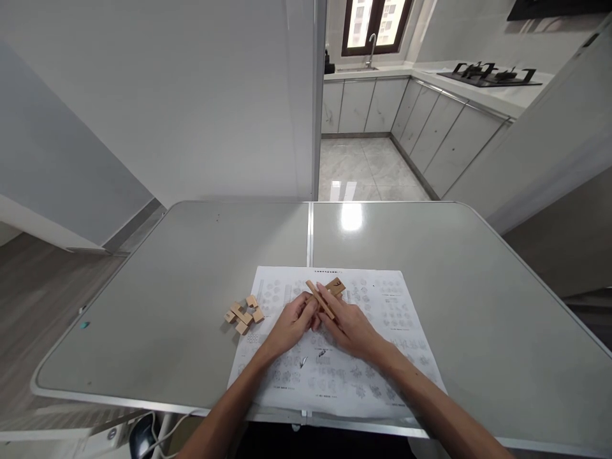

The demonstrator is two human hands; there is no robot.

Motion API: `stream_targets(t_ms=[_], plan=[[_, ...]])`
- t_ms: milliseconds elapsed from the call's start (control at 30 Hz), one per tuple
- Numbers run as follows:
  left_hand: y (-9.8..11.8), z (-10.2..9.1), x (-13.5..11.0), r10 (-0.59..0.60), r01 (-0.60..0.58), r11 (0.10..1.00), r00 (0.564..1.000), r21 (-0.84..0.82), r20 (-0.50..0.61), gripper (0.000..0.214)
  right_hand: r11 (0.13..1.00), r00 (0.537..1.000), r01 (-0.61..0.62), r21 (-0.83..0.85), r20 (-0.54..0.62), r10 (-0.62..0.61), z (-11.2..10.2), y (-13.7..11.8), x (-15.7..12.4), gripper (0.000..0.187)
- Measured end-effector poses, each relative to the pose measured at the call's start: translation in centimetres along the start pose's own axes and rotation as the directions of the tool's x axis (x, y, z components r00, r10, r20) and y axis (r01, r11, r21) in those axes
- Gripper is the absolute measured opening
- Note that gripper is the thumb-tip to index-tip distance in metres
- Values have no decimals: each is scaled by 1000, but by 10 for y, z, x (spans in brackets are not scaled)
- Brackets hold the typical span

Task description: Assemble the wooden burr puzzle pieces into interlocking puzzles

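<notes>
My left hand (pixel 294 322) and my right hand (pixel 351 325) meet over a printed instruction sheet (pixel 382 306) on the grey table (pixel 191 268). Both are closed on wooden puzzle pieces (pixel 322 296): a long notched bar slants between the fingers, and another piece sticks out behind it near the right fingertips. A small cluster of interlocked wooden blocks (pixel 243 313) lies just left of the left hand, at the sheet's left edge, untouched.
The table has a seam down its middle and a rounded metal rim. Beyond it, a white wall and an open doorway lead to a kitchen with counters (pixel 430 108) and a hob (pixel 488 73). A cable and dark device (pixel 141 437) hang below the near left edge.
</notes>
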State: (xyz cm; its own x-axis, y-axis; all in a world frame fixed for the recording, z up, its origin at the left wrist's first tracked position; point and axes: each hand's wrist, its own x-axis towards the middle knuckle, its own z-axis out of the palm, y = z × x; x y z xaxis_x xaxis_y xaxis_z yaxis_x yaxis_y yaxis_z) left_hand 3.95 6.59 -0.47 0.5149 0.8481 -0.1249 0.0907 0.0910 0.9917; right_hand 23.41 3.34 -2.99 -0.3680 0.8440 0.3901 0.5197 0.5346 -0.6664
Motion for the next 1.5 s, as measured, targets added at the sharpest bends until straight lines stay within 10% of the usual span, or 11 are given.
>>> stream_targets(t_ms=[367, 933, 1500], plan=[[-6, -8, 6, -17, -9, 990, 984, -143, -178, 44, 994, 949, -95, 45, -299, 104, -2, 7, 1, 78], [-6, -11, 3, 9, -41, 988, 977, -148, -211, 43, 958, 976, -204, -203, -119, 183, 2, 12, 0, 88], [-9, -19, 9, -72, -48, 958, 912, -282, -403, 37, 996, 961, -90, -1, -264, 86, -13, -2, 4, 76]])
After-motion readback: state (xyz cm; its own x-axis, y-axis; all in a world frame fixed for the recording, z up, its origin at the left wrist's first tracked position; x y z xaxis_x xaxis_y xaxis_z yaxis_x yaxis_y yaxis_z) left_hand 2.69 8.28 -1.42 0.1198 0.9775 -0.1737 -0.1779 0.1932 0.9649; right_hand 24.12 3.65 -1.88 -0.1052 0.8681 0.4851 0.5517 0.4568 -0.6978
